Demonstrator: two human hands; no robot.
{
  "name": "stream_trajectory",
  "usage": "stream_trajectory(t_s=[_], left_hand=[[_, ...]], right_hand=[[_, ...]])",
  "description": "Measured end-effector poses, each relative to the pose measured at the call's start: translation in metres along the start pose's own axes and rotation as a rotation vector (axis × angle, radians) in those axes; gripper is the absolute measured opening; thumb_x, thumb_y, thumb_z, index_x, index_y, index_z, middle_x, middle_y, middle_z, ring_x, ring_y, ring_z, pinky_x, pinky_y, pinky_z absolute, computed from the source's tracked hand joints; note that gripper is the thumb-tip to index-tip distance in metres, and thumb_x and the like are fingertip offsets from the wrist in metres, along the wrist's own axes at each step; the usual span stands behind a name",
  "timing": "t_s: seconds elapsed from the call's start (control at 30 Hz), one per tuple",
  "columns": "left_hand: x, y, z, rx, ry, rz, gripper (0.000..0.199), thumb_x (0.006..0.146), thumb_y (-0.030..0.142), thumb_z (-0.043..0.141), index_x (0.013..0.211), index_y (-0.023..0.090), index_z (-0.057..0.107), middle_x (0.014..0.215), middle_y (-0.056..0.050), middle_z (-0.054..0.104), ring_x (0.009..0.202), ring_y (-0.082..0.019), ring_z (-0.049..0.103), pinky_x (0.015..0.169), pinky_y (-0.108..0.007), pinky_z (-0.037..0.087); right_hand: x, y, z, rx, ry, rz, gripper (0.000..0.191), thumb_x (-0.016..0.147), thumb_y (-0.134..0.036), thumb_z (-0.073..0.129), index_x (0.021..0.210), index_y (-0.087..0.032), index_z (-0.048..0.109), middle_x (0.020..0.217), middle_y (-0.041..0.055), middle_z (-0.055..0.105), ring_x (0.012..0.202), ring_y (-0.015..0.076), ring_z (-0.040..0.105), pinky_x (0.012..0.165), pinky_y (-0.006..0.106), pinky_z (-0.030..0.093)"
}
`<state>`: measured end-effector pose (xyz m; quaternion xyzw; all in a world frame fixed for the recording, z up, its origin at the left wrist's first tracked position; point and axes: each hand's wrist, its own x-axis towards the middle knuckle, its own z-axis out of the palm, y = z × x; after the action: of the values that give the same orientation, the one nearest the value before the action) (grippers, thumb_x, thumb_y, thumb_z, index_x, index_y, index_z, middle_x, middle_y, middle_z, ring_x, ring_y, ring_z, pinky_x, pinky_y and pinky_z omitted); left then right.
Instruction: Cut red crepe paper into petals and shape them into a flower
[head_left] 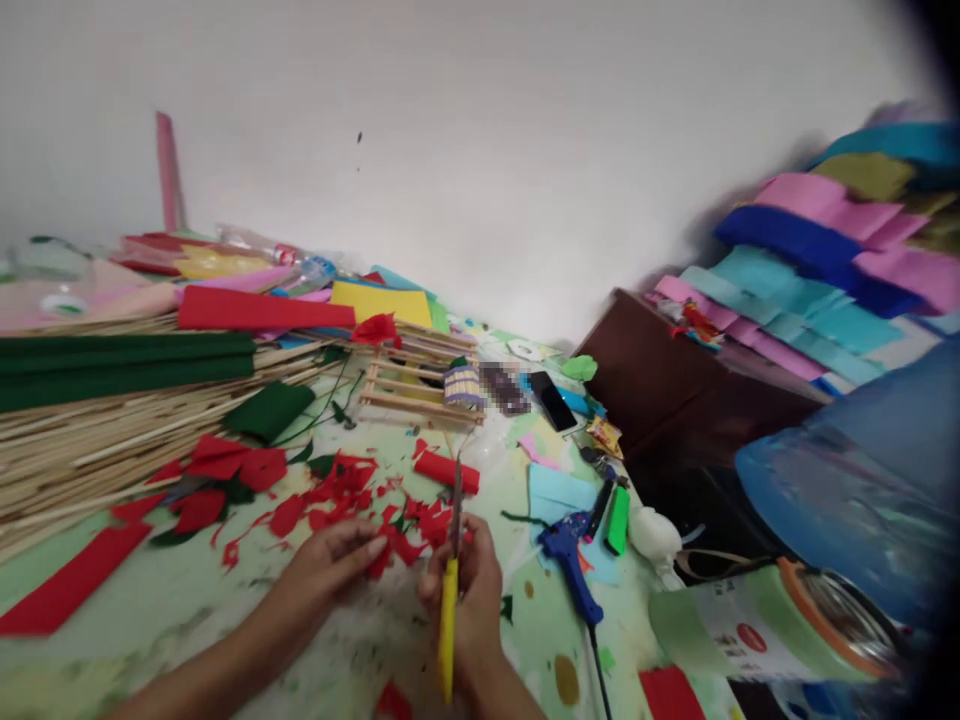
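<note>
Yellow-handled scissors (448, 620) are in my right hand (476, 590), blades pointing away from me over the table. Just left of them, my left hand (341, 560) has its thumb and fingers closed on a small red piece (379, 560). Red scraps (341, 485) lie heaped beyond both hands. A rolled red piece (448, 470) rests by the tips of the scissors.
Thin sticks (97, 430) with green sheets (120, 370) fill the left. A blue glue gun (574, 570), a green marker (618, 520), a phone (553, 402) and a green jar (742, 625) lie right. Brown box (660, 380) stands behind.
</note>
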<state>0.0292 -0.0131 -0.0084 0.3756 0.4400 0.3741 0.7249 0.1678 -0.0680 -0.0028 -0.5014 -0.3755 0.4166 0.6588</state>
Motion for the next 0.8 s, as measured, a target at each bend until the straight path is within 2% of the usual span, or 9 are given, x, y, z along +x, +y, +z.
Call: stream_trajectory(t_s=[0.07, 0.2, 0.3, 0.4, 0.6, 0.8], left_hand=[[-0.002, 0.007, 0.003, -0.089, 0.019, 0.012, 0.026, 0.057, 0.035, 0.081, 0.068, 0.017, 0.066, 0.058, 0.004, 0.059, 0.054, -0.01, 0.052, 0.051, -0.02, 0.04], [-0.001, 0.008, 0.001, -0.25, 0.027, 0.016, 0.024, 0.056, 0.029, 0.083, 0.07, 0.016, 0.068, 0.06, 0.003, 0.063, 0.058, -0.009, 0.054, 0.058, -0.019, 0.043], [0.0, 0.006, -0.001, -0.311, 0.056, 0.031, 0.024, 0.055, 0.024, 0.084, 0.072, 0.016, 0.068, 0.062, 0.003, 0.065, 0.058, -0.007, 0.055, 0.059, -0.018, 0.044], [0.001, 0.006, -0.001, -0.325, 0.091, 0.077, 0.027, 0.052, 0.022, 0.085, 0.072, 0.017, 0.068, 0.064, 0.004, 0.066, 0.06, -0.007, 0.058, 0.059, -0.017, 0.045], [0.002, 0.01, -0.002, -0.303, 0.065, 0.104, 0.026, 0.054, 0.022, 0.084, 0.074, 0.015, 0.068, 0.064, 0.003, 0.067, 0.059, -0.007, 0.059, 0.059, -0.016, 0.047], [0.004, 0.008, -0.004, -0.31, 0.079, 0.1, 0.022, 0.057, 0.023, 0.082, 0.072, 0.015, 0.068, 0.062, 0.003, 0.067, 0.056, -0.007, 0.059, 0.055, -0.016, 0.048]], right_hand=[[-0.001, -0.006, -0.005, -0.125, -0.07, 0.01, 0.047, 0.062, -0.025, 0.073, 0.102, -0.026, 0.048, 0.064, -0.0065, 0.051, 0.049, 0.0087, 0.045, 0.046, 0.02, 0.037], [0.0, -0.019, -0.015, -0.498, -0.095, -0.035, 0.047, 0.064, -0.022, 0.07, 0.107, -0.025, 0.049, 0.069, -0.0048, 0.053, 0.055, 0.0116, 0.046, 0.05, 0.022, 0.036], [0.002, -0.028, -0.016, -0.854, -0.131, -0.076, 0.049, 0.064, -0.024, 0.069, 0.11, -0.024, 0.051, 0.071, -0.0031, 0.057, 0.056, 0.0136, 0.048, 0.053, 0.023, 0.035], [0.004, -0.034, -0.013, -1.082, -0.18, -0.094, 0.046, 0.068, -0.029, 0.065, 0.111, -0.021, 0.053, 0.074, -0.0002, 0.061, 0.063, 0.0168, 0.054, 0.057, 0.025, 0.036], [0.002, -0.037, -0.008, -1.237, -0.259, -0.122, 0.042, 0.069, -0.031, 0.063, 0.109, -0.021, 0.054, 0.088, 0.0043, 0.065, 0.078, 0.0222, 0.06, 0.068, 0.03, 0.041], [0.001, -0.037, -0.009, -1.245, -0.297, -0.128, 0.05, 0.069, -0.03, 0.061, 0.116, -0.018, 0.049, 0.099, 0.0082, 0.061, 0.092, 0.0254, 0.056, 0.08, 0.036, 0.043]])
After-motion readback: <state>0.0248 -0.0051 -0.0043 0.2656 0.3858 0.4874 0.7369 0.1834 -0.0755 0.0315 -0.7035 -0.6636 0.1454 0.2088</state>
